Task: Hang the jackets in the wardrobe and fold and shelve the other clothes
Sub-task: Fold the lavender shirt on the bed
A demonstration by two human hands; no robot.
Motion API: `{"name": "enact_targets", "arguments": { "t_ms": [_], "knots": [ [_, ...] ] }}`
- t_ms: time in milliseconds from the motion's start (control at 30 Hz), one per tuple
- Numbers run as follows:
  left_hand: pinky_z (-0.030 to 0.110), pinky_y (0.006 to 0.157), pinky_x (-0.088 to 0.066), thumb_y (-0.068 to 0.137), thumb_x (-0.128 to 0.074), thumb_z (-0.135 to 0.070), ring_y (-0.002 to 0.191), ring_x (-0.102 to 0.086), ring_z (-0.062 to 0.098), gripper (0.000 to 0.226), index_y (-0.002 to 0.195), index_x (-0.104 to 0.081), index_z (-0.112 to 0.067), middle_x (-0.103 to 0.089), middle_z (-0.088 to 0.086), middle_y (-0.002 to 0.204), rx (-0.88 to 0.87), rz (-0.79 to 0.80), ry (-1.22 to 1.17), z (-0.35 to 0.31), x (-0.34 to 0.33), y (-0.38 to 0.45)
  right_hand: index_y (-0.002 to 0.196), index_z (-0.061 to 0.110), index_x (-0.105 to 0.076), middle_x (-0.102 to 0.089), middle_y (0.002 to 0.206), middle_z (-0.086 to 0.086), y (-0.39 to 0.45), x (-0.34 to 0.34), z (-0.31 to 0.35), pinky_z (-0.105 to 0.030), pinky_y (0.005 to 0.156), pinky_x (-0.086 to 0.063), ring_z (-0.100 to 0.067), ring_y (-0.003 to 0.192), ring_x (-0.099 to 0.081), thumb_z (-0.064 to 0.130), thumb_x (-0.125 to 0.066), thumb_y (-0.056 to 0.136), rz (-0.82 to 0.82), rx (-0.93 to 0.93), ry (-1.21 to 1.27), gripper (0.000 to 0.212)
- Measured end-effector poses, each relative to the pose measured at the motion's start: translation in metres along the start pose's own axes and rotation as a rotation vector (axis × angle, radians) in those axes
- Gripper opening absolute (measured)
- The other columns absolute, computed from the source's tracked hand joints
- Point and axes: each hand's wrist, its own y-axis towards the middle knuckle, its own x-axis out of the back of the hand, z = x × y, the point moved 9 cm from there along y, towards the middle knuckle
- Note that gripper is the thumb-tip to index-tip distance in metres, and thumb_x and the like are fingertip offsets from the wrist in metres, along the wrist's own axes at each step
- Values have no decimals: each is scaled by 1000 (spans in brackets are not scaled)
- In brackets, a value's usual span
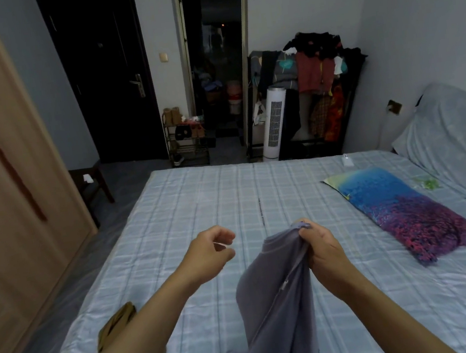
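Right hand (321, 249): raised over the bed, fingers and thumb pinching the top edge of a grey-lilac garment (276, 304). The bunched fabric is gathered in the grip at the hand's upper left.

Grey-lilac garment: hangs down from the right hand toward the bottom edge of the view, its lower part draping out of frame between the two forearms. A zip line with a small pale pull runs down the front fold. Type of garment cannot be told for certain.

Left hand (211, 252): held in the air to the left of the garment, apart from it, fingers loosely curled around nothing.

Olive-tan garment (116, 324): lies at the near left edge of the bed, partly hidden behind the left forearm.

Bed (199, 199): covered by a pale blue checked sheet; fills the middle of the view.

Pillow (407, 208): blue and purple print, flat on the bed's right side, well apart from the hands.

Wardrobe (2, 184): light wood, doors closed, along the left wall; a dark red tassel hangs from one handle.

Clothes rack (318, 86): against the far wall, crowded with dark, red and orange clothes, a white tower fan (273, 122) just in front of it.

Shoe rack (187, 137): beside the dark door at the far wall.
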Motion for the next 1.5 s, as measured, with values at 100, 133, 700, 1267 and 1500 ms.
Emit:
{"name": "enact_targets", "arguments": {
  "t_ms": [100, 133, 700, 1267, 1500],
  "knots": [
    [25, 99, -45, 81, -78, -21, 125, -47, 4, 61, 132, -50, -38, -49, -15, 136, -142, 164, 160, -11, -15, -6, 65, 16, -56, -47, 63, -2, -4, -7, 6, -24, 58, -39, -12, 60, -45, 20, -44, 86, 69, -1, 80, 24],
    [24, 104, -38, 79, -80, -26, 131, -39, 2, 70, 138, -44, -41, -41, -18, 142, -194, 240, 186, -16, -23, -10, 64, 17, -56, -46, 62, -2, -6, -8, 8, -25, 57, -38, -13, 60, -43, 19, -45, 85, 86, -4, 86, 24],
    [54, 93, -54, 76, -84, -13, 99, -68, 29, 41, 109, -61, -3, -70, 13, 105, -208, 758, -146, -26, -102, -69, 77, 3, -50, -44, 66, -6, -20, 26, 20, -23, 55, -39, -13, 61, -43, 4, -40, 97, -85, 72, -115, 22],
    [25, 67, -45, 76, -69, -25, 70, -56, 1, 8, 77, -62, -26, -63, -9, 75, -319, 359, 314, -2, -35, -33, 88, 5, -58, -55, 74, 0, -21, 51, 26, -23, 63, -42, -9, 68, -51, 16, -46, 102, -182, 125, -408, 21],
    [20, 61, -40, 85, -74, -16, 70, -58, 13, 13, 77, -65, -18, -63, 0, 72, -477, 13, 376, -80, 64, -12, 84, 12, -64, -64, 74, -2, 10, 60, 77, -24, 62, -43, -10, 67, -58, 13, -56, 97, -326, 320, -713, 15]
  ]
}}
